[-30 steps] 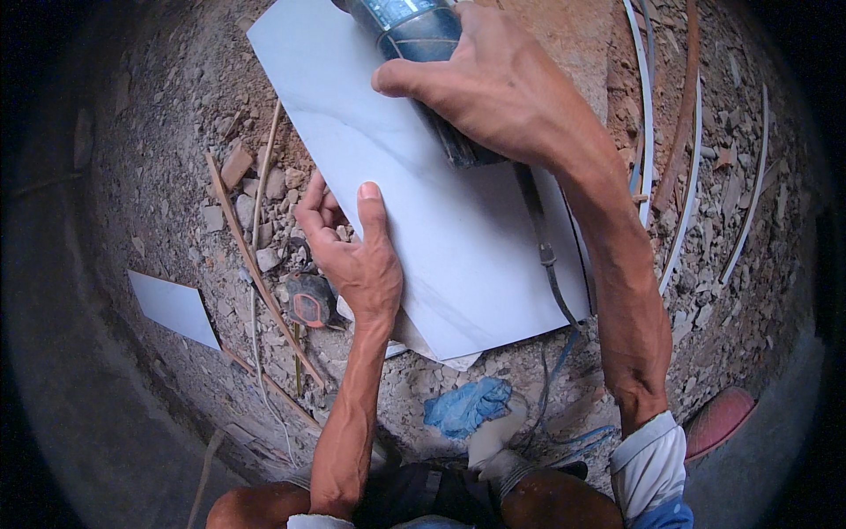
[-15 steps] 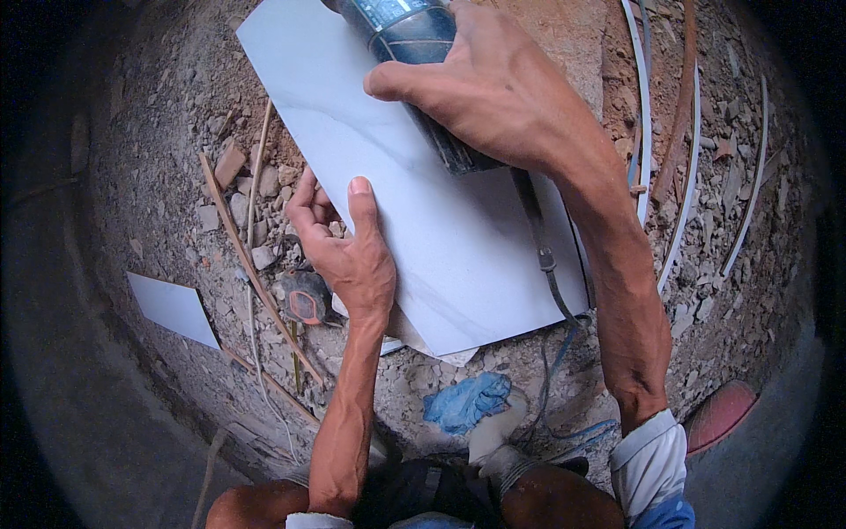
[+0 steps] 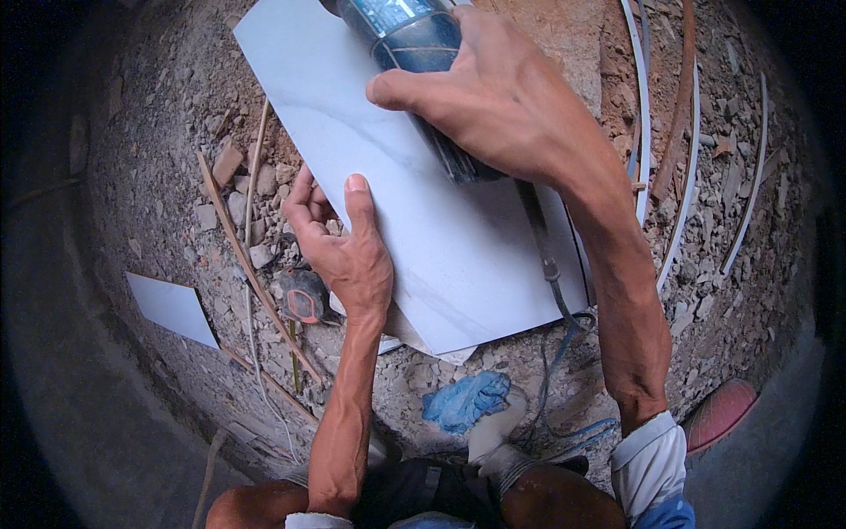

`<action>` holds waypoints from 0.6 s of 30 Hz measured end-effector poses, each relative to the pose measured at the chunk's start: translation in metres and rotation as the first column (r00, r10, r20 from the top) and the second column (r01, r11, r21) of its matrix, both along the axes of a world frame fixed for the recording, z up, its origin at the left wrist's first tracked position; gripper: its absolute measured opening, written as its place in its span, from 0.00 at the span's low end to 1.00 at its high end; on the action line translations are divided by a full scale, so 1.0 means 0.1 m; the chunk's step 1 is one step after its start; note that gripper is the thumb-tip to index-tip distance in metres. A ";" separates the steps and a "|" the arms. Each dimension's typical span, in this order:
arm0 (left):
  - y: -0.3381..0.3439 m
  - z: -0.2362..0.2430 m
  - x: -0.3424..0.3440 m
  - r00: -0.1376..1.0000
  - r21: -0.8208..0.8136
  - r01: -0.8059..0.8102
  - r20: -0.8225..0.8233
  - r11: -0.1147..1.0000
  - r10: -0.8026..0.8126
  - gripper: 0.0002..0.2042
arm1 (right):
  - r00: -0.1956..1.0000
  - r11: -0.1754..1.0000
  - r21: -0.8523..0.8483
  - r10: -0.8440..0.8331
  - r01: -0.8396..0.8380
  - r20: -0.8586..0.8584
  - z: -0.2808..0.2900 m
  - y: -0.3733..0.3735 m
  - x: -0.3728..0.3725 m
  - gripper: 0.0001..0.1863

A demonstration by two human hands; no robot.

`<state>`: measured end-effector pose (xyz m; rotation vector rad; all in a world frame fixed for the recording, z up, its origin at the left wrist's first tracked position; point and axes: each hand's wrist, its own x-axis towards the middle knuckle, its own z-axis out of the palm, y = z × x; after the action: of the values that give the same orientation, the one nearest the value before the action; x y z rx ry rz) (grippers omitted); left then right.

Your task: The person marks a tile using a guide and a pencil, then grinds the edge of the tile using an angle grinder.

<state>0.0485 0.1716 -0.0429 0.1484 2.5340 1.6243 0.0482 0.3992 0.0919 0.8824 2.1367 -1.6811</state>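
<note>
My left hand (image 3: 344, 256) grips the lower left edge of a white marbled tile (image 3: 441, 273), thumb on its face and fingers curled over the edge. My right hand (image 3: 502, 115) is wrapped around a dark blue and black power tool (image 3: 414, 35) lying over the upper part of the tile; its tip is hidden at the frame's top. A black cord (image 3: 538, 220) runs from the tool across the tile and down past the lower right edge.
Rubble (image 3: 242, 203) surrounds the tile, with a tape measure (image 3: 302, 298), wooden sticks (image 3: 229, 229), a small tile piece (image 3: 172, 309), curved white strips (image 3: 683, 212) and a blue crumpled bag (image 3: 465, 401). A red shoe (image 3: 723, 414) shows at lower right.
The tile and my left hand have shifted a little up and left since a second ago. My right hand moved slightly left, then slightly down, with the tool.
</note>
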 end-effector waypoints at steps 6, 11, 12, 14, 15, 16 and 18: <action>-0.03 -0.03 -0.02 1.000 0.004 0.005 -0.004 1.000 -0.005 0.27 | 1.000 1.000 -0.010 -0.021 0.021 0.008 0.07 0.00 0.05 0.23; 0.01 -0.02 0.00 1.000 0.014 0.009 -0.005 1.000 -0.009 0.28 | 1.000 0.999 -0.018 -0.028 0.028 0.003 0.08 0.01 0.10 0.23; 0.00 -0.02 0.00 1.000 0.013 0.009 -0.005 1.000 -0.009 0.28 | 1.000 0.999 -0.021 -0.027 0.027 0.006 0.08 0.00 0.10 0.23; -0.02 -0.02 -0.01 1.000 -0.005 0.009 -0.015 1.000 -0.009 0.28 | 1.000 0.999 -0.030 -0.028 0.028 0.009 0.10 -0.01 0.10 0.23; -0.02 -0.02 -0.02 1.000 -0.020 0.011 -0.022 1.000 -0.011 0.28 | 0.999 0.999 -0.034 -0.030 0.031 0.014 0.11 -0.01 0.10 0.23; -0.02 -0.03 -0.02 0.999 -0.035 0.012 -0.029 0.999 -0.013 0.28 | 0.999 0.999 -0.037 -0.030 0.031 0.021 0.13 -0.01 0.10 0.22; 0.01 -0.03 -0.02 1.000 0.004 -0.003 -0.021 1.000 0.003 0.29 | 0.998 0.998 -0.045 -0.038 0.040 0.040 0.16 -0.01 0.09 0.22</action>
<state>0.0466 0.1726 -0.0458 0.1633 2.5475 1.6372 0.0576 0.3982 0.1084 0.9421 2.0606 -1.7098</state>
